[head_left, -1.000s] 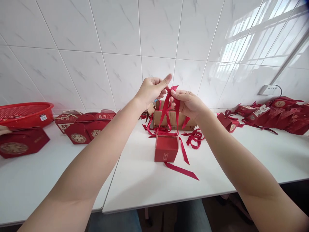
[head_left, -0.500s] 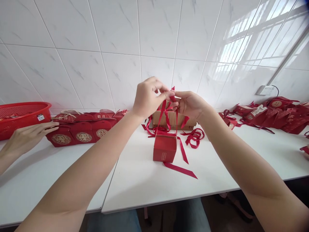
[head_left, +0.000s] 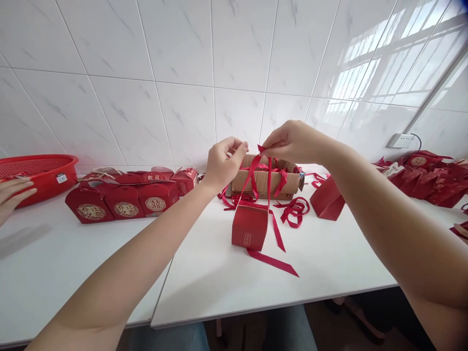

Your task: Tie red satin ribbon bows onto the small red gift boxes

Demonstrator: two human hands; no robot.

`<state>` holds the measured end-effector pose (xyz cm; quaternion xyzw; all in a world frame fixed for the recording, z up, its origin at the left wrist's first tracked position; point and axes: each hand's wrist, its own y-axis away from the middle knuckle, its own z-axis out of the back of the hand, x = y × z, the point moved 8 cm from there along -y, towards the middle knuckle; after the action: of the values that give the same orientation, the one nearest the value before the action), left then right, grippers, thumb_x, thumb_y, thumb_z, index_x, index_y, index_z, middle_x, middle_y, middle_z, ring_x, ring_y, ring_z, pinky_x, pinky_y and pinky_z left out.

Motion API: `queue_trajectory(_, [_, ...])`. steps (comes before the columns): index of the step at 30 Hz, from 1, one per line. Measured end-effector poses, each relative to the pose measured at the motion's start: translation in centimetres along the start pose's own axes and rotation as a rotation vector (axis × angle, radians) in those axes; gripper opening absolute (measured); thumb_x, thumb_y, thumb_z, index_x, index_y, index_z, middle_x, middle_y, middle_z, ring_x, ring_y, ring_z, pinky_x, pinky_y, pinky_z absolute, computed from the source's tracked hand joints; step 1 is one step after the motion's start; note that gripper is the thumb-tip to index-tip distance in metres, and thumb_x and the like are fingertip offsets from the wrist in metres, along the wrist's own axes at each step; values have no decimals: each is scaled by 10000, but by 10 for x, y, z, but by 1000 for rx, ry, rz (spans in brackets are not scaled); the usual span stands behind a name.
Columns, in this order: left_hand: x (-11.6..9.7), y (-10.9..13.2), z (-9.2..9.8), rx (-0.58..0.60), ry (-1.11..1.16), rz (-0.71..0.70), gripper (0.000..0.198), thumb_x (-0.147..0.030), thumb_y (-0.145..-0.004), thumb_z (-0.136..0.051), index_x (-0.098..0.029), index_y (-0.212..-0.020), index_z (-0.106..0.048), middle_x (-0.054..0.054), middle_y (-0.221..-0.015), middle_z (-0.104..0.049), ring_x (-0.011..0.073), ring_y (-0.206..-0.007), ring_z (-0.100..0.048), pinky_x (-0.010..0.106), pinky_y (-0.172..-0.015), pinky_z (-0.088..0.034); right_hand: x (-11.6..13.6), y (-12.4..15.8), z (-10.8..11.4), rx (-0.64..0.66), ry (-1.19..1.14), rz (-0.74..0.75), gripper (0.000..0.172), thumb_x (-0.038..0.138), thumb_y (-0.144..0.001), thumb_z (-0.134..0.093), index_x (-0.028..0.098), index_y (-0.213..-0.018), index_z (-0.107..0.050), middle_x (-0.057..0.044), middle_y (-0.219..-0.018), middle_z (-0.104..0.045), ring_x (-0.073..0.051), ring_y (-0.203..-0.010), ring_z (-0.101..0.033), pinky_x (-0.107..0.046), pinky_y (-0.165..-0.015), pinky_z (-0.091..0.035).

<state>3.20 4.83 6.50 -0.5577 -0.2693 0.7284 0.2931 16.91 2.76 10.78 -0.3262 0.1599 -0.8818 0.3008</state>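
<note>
My right hand (head_left: 292,141) pinches a red ribbon (head_left: 269,180) near its top, between thumb and fingers. The ribbon runs down in two strands to a small red box (head_left: 249,228) on the white table. Loose ribbon tails lie to the right of the box and below it. Just left of the pinched spot is my left hand (head_left: 226,165), its fingers curled and the thumb close to the index finger. No ribbon shows between those fingertips, and a small gap parts them from my right hand.
Behind the red box stands a cardboard box (head_left: 263,183) with red ribbons in it. Red gift boxes (head_left: 126,208) line the left, beside a red basket (head_left: 47,183) and another person's hand (head_left: 12,195). A red box (head_left: 327,199) and a red pile (head_left: 427,178) are rightward.
My hands have come apart: the left moved slightly left and down off the ribbon, while the right turned over it. The other person's hand left the gift boxes toward the basket.
</note>
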Motion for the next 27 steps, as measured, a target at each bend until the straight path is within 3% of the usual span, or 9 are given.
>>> queue_trajectory(3, [21, -4, -17, 137, 201, 296, 263, -396, -793, -568, -172, -668, -628, 31, -701, -588, 141, -648, -516, 264, -563, -361, 19, 5, -2, -69, 175, 203, 111, 127, -724, -665, 214, -686, -722, -19, -724, -618, -151, -657, -563, -322, -614, -442])
queue_trajectory(6, [21, -3, -34, 301, 418, 414, 188, -334, -757, -588, -172, -671, -626, 26, -702, -594, 150, -678, -545, 266, -583, -386, 25, 13, -9, -109, 245, 342, 141, 152, -770, -605, 213, -747, -729, -45, -861, -652, -171, -723, -590, -330, -643, -464])
queue_trajectory(11, [13, 5, -48, 492, 639, 584, 104, -212, -698, -586, -170, -606, -566, 10, -584, -520, 125, -509, -458, 285, -498, -369, 20, 26, -12, -186, 312, 477, 168, 164, -809, -560, 203, -763, -717, -78, -951, -635, -206, -841, -599, -350, -702, -490])
queue_trajectory(21, [8, -1, -57, 558, 624, 552, 41, -162, -708, -635, -152, -668, -636, 2, -587, -505, 85, -465, -396, 271, -454, -309, 18, 35, -13, -252, 318, 475, 219, 135, -839, -500, 204, -787, -702, -90, -1017, -601, -190, -806, -600, -354, -674, -511])
queue_trajectory(27, [22, 0, -57, 499, 612, 614, 114, -231, -665, -733, -159, -719, -662, 36, -706, -616, 126, -580, -529, 262, -517, -410, 12, 47, -15, -340, 304, 514, 234, 146, -863, -486, 236, -814, -696, -78, -1139, -534, -231, -1025, -563, -424, -816, -503])
